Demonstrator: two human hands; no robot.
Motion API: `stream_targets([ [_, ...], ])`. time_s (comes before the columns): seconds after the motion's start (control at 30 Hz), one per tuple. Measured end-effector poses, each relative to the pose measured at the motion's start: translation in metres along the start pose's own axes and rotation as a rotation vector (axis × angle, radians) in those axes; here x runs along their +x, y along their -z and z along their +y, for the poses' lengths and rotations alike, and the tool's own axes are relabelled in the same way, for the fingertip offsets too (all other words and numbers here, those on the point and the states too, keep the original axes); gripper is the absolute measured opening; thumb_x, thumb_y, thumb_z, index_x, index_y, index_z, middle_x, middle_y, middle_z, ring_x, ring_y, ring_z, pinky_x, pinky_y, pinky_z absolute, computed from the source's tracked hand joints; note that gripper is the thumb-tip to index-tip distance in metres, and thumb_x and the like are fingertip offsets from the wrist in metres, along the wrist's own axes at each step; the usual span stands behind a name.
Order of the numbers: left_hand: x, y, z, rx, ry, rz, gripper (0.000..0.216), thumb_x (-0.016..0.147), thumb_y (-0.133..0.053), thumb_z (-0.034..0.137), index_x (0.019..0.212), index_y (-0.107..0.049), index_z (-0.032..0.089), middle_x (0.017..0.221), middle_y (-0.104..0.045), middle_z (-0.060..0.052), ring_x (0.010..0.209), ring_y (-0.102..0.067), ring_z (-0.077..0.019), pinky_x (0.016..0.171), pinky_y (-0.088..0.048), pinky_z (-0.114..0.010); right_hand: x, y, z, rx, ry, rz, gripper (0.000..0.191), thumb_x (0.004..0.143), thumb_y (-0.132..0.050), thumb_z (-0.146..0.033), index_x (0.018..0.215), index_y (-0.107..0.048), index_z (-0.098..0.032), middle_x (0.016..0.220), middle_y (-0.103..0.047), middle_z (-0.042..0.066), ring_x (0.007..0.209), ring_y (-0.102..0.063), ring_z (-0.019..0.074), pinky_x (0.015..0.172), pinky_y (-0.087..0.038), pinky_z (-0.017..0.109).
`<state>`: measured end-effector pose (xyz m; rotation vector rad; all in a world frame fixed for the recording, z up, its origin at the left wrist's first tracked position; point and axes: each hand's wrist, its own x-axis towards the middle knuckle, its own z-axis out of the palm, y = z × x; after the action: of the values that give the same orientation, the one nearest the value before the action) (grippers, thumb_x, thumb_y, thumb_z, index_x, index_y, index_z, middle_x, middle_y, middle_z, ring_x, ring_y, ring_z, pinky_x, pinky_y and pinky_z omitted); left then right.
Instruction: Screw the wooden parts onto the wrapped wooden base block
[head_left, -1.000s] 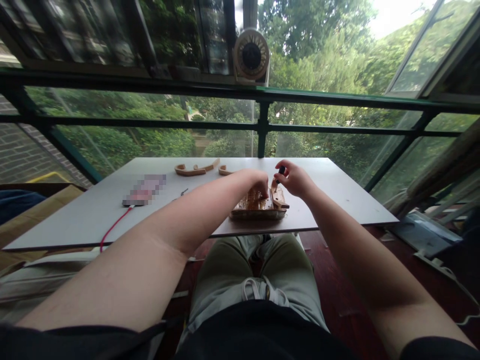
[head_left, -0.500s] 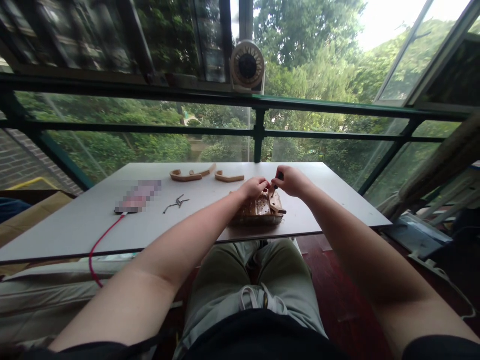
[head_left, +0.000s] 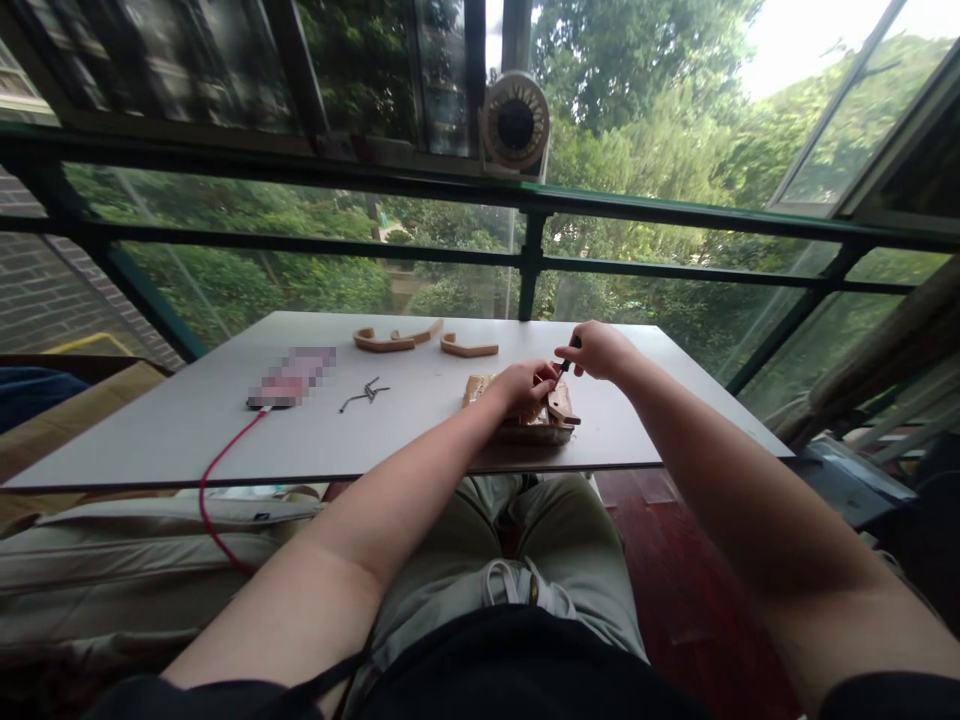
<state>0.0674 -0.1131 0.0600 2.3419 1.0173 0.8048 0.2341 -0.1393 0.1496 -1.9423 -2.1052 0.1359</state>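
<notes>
My right hand (head_left: 596, 348) is closed around the dark handle of a screwdriver (head_left: 571, 352), tilted so its shaft points down and left. Beside the shaft's lower end, the fingers of my left hand (head_left: 529, 387) are pinched together; what they hold is too small to make out. Below both hands a light wooden piece with holes (head_left: 560, 405) lies on a brown, shiny, box-like block (head_left: 525, 434). My left hand covers part of the block. The screwdriver's tip is hidden by the left fingers.
Curved wooden pieces (head_left: 469, 347) lie toward the back of the white table (head_left: 420, 430). Several thin dark metal rods (head_left: 365, 393) lie left of the block. A blurred phone-like device (head_left: 292, 378) with a red cable (head_left: 225, 450) is farther left. A small fan (head_left: 516, 122) stands by the railing.
The view has shifted a little, so the table appears moved right. The screwdriver now slants more, with the right hand's grip farther from the left fingers.
</notes>
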Motion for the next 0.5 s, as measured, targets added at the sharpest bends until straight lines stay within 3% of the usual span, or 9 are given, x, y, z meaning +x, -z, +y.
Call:
stream_targets([
  [0.1, 0.003, -0.003, -0.003, -0.019, 0.006, -0.032, 0.027, 0.082, -0.056, 0.036, 0.102, -0.068, 0.022, 0.098, -0.071, -0.002, 0.082, -0.062, -0.0158, 0.076, -0.046, -0.024, 0.001, 0.003, -0.002, -0.023, -0.043, -0.069, 0.038, 0.083, -0.057, -0.049, 0.066, -0.064, -0.015, 0.057, -0.066, 0.008, 0.044, -0.056, 0.0162, 0.050, -0.041, 0.029],
  [0.3, 0.015, -0.007, -0.004, 0.012, 0.049, -0.105, 0.031, 0.080, -0.057, 0.045, 0.092, -0.071, 0.020, 0.080, -0.070, -0.001, 0.066, -0.058, -0.0143, 0.062, -0.041, -0.025, 0.001, 0.008, -0.011, -0.115, -0.092, -0.143, 0.041, 0.084, -0.055, -0.049, 0.063, -0.063, -0.015, 0.052, -0.064, 0.009, 0.045, -0.057, 0.0174, 0.053, -0.042, 0.030],
  [0.4, 0.016, -0.006, -0.003, -0.004, 0.064, -0.110, 0.029, 0.079, -0.059, 0.042, 0.092, -0.071, 0.020, 0.080, -0.070, 0.000, 0.066, -0.058, -0.0139, 0.061, -0.040, -0.025, 0.000, 0.005, -0.009, -0.098, -0.059, -0.114, 0.036, 0.085, -0.054, -0.048, 0.077, -0.063, -0.014, 0.054, -0.063, 0.007, 0.041, -0.055, 0.0156, 0.050, -0.039, 0.029],
  [0.5, 0.012, -0.005, -0.002, -0.008, 0.048, -0.071, 0.027, 0.080, -0.059, 0.041, 0.088, -0.072, 0.019, 0.080, -0.070, -0.001, 0.066, -0.058, -0.0139, 0.061, -0.040, -0.025, -0.002, 0.005, -0.002, -0.091, 0.101, -0.076, 0.031, 0.081, -0.061, -0.043, 0.095, -0.061, -0.015, 0.063, -0.065, 0.005, 0.044, -0.053, 0.0140, 0.050, -0.036, 0.028],
])
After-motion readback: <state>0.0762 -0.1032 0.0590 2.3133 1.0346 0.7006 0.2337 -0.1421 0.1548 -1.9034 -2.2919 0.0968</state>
